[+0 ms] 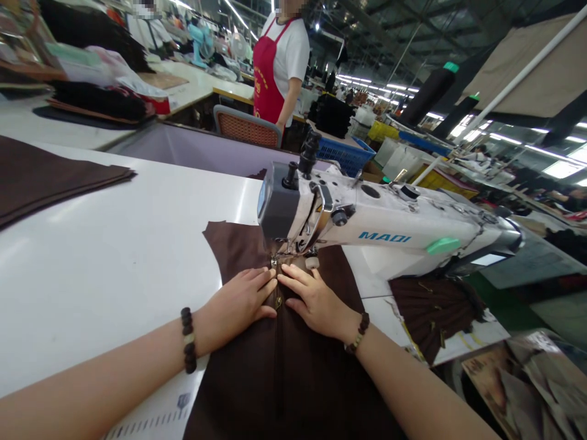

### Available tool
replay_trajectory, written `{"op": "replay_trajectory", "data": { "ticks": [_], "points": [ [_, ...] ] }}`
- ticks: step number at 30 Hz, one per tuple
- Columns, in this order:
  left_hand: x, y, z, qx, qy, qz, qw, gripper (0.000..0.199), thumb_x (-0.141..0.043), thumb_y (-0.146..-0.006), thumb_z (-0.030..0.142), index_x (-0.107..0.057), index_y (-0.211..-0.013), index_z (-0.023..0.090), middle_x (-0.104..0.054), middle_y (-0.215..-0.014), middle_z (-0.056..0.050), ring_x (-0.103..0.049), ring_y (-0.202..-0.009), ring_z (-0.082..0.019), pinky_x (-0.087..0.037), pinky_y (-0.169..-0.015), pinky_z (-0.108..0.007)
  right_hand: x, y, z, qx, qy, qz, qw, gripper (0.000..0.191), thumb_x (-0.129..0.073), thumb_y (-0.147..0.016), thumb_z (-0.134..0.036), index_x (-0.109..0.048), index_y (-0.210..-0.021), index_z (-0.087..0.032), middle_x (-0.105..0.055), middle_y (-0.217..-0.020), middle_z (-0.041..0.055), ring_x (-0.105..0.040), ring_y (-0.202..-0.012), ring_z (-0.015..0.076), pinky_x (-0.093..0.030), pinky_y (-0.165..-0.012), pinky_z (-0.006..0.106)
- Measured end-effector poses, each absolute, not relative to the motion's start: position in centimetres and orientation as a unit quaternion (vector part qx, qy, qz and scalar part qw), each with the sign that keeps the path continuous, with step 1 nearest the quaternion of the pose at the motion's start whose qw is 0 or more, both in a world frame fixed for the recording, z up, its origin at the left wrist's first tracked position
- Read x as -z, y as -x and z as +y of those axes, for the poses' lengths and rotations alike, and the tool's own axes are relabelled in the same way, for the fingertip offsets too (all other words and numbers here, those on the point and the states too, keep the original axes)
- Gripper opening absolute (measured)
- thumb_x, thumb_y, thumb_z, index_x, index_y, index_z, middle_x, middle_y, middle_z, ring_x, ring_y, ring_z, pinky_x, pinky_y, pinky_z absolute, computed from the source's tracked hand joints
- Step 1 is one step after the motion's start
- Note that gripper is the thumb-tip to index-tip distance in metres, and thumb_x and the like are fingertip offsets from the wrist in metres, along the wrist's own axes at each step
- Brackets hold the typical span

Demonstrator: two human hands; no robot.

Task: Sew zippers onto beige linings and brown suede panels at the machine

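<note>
Brown fabric [316, 382]: lies flat on the white tabletop [114, 263], reaching from under the sewing machine [376, 226] toward the near edge, long axis marked by a straight centre line leading up to the presser foot [274, 263]. Lies directly beneath both hands, running ahead of the fingertips to the foot and back between the wrists. Left hand [241, 300] palm down on the left half, fingers close together, thumb apart; right hand [318, 302] palm down on the right half, fingers slightly more spread. Nothing visibly gripped by either. Cannot tell which is nearer the foot, with both sets of fingertips just short of it, either side of the line. Between the thumbs, a small zipper pull [278, 302]. Toward the tabletop's left edge, stacked brown cloth [55, 177].
</note>
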State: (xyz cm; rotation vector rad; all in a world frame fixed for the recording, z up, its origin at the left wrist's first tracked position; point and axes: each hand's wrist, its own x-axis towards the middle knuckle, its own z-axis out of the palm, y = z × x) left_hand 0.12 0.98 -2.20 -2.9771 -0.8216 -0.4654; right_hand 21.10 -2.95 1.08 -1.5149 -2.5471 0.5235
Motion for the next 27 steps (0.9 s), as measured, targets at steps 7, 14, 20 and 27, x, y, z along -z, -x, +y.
{"op": "replay_trajectory", "data": {
  "ticks": [7, 14, 20, 27],
  "points": [
    [1.7, -0.4, 0.7, 0.124, 0.949, -0.285, 0.044, 0.054, -0.063, -0.083, 0.051, -0.058, -0.12, 0.013, -0.063, -0.12, -0.015, -0.058, -0.112, -0.027, -0.046, -0.096, -0.038, -1.2, -21.2, -2.8, -0.179, 0.5, -0.846, 0.057, 0.048, -0.049, -0.093, -0.021, -0.042, -0.14, -0.02, -0.033, -0.15, 0.0101, -0.031, -0.139, 0.0199, -0.02, -0.114, 0.058],
    [1.5, -0.6, 1.1, 0.113, 0.949, -0.29, 0.05, 0.059, -0.068, -0.078, 0.051, -0.057, -0.12, 0.01, -0.063, -0.117, -0.015, -0.059, -0.109, -0.027, -0.047, -0.095, -0.038, -1.1, -21.4, -2.2, -0.186, 0.49, -0.849, 0.065, 0.047, -0.047, -0.094, -0.021, -0.042, -0.14, -0.018, -0.034, -0.15, 0.0108, -0.032, -0.139, 0.02, -0.026, -0.113, 0.054],
    [1.1, -0.8, 1.1, 0.106, 0.947, -0.3, 0.037, 0.053, -0.069, -0.078, 0.049, -0.06, -0.115, 0.011, -0.064, -0.113, -0.014, -0.062, -0.102, -0.026, -0.05, -0.092, -0.038, -0.5, -22.6, -1.9, -0.224, 0.461, -0.842, 0.167, 0.032, -0.051, -0.092, -0.019, -0.059, -0.123, -0.019, -0.052, -0.135, 0.0099, -0.047, -0.128, 0.0188, -0.032, -0.111, 0.048],
    [1.5, 0.4, 1.9, 0.146, 0.934, -0.305, -0.115, 0.022, -0.051, -0.095, 0.03, -0.064, -0.106, 0.016, -0.064, -0.118, -0.009, -0.06, -0.11, -0.021, -0.048, -0.1, -0.035, -2.6, -21.1, -2.4, -0.215, 0.459, -0.854, 0.118, 0.029, -0.059, -0.089, -0.021, -0.063, -0.117, -0.018, -0.059, -0.113, 0.0091, -0.054, -0.105, 0.0204, -0.042, -0.097, 0.041]
  ]
}}
